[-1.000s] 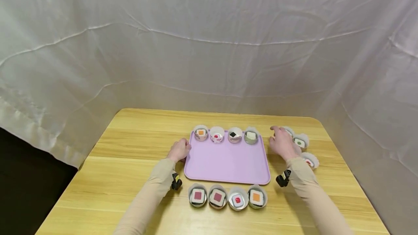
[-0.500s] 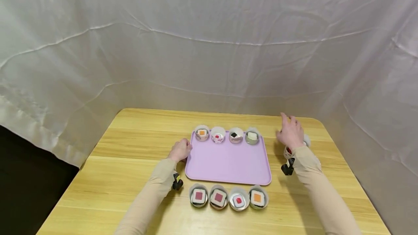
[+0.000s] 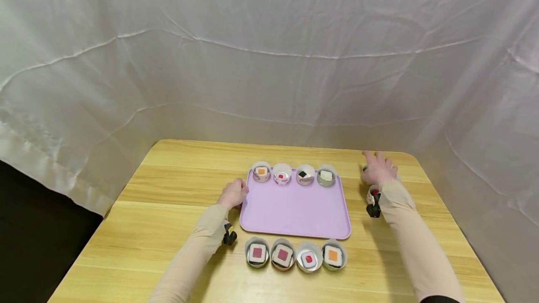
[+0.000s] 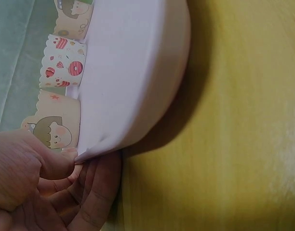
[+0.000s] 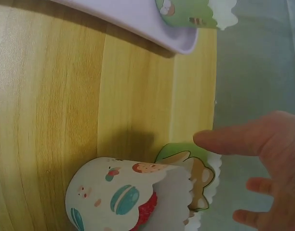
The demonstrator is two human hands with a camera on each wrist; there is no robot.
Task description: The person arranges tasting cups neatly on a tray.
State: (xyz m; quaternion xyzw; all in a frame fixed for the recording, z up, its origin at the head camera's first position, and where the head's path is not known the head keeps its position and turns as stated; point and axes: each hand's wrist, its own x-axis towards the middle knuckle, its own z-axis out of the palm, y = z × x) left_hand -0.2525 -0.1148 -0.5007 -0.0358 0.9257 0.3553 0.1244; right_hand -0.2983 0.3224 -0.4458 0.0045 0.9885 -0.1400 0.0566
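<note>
My left hand (image 3: 233, 194) grips the left rim of the lilac tray (image 3: 294, 205), thumb above and fingers curled under the edge in the left wrist view. Several paper cups holding sushi-like pieces stand along the tray's far edge, among them one with an orange centre (image 3: 261, 171). Over the paper cups at the right, my right hand (image 3: 380, 171) hovers with fingers spread. The right wrist view puts its thumb close to the rim of a green cup (image 5: 200, 173); contact is unclear. A white cup with macaron prints (image 5: 118, 192) stands in front of the green one.
In front of the tray, several filled cups form a row, from one with a dark pink square (image 3: 257, 252) to an orange-topped one (image 3: 334, 255). The wooden table (image 3: 168, 219) meets a grey-white curtain (image 3: 269, 83) at the back.
My right hand has moved right and away from me, from beside the tray to over the right-hand cups, its fingers spreading. The left hand keeps its grip on the tray.
</note>
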